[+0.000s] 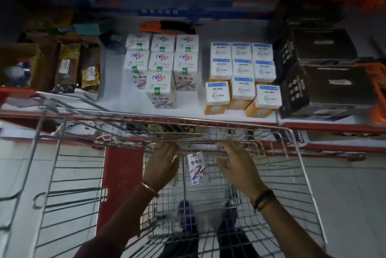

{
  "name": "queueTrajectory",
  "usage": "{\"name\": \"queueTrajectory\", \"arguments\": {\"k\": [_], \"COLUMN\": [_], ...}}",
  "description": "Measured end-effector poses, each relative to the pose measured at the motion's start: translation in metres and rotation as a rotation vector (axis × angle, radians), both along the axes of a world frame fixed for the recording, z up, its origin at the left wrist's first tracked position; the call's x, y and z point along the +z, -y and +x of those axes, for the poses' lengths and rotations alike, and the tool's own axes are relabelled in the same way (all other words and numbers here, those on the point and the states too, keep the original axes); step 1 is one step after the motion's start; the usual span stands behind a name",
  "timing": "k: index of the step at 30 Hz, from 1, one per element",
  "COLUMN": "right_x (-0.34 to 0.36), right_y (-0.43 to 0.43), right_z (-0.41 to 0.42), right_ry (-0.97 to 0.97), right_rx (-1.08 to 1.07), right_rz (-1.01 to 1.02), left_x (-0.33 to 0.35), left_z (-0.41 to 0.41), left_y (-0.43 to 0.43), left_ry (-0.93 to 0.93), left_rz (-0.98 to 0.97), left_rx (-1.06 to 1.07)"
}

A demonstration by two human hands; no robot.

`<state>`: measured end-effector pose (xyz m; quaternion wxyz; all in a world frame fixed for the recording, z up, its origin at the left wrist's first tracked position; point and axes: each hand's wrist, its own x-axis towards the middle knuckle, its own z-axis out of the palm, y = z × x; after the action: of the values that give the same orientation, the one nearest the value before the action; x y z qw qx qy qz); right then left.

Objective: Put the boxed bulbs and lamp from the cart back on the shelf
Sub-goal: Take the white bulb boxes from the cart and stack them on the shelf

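Observation:
A white boxed bulb (196,167) with coloured print stands on end inside the wire cart (300,165). My left hand (160,163) is just left of it and my right hand (236,163) just right of it. Both hands are down in the cart with fingers spread, and neither touches the box. On the white shelf (190,109) beyond the cart stand several matching white bulb boxes (160,88) and, to their right, several white and orange bulb boxes (243,92).
Dark boxes (325,84) fill the shelf's right end and brown packets (69,67) its left end. An orange and black item (165,26) lies behind the white boxes. The cart's far rim sits against the red shelf edge. My feet show through the cart's floor.

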<state>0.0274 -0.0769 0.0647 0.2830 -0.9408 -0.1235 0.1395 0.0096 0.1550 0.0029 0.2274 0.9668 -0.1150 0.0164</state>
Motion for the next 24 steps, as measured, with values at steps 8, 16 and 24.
{"name": "queueTrajectory", "arguments": {"k": [8,16,24], "right_x": [-0.146,-0.21,-0.193], "right_y": [-0.06,-0.073,-0.067], "right_z": [0.023,0.035,0.005], "right_ry": [-0.395,-0.343,-0.217], "right_rx": [0.314,0.446,0.458], "right_rz": [-0.336,-0.566,-0.516], "left_x": [-0.111,-0.164,-0.154], "left_z": [0.002,0.015,-0.005], "left_y": [-0.043,-0.048,-0.054], "left_ry": [-0.587,-0.555,-0.428], "left_rz": [0.419,0.583,0.46], "left_rx": [-0.06,-0.212,-0.258]}}
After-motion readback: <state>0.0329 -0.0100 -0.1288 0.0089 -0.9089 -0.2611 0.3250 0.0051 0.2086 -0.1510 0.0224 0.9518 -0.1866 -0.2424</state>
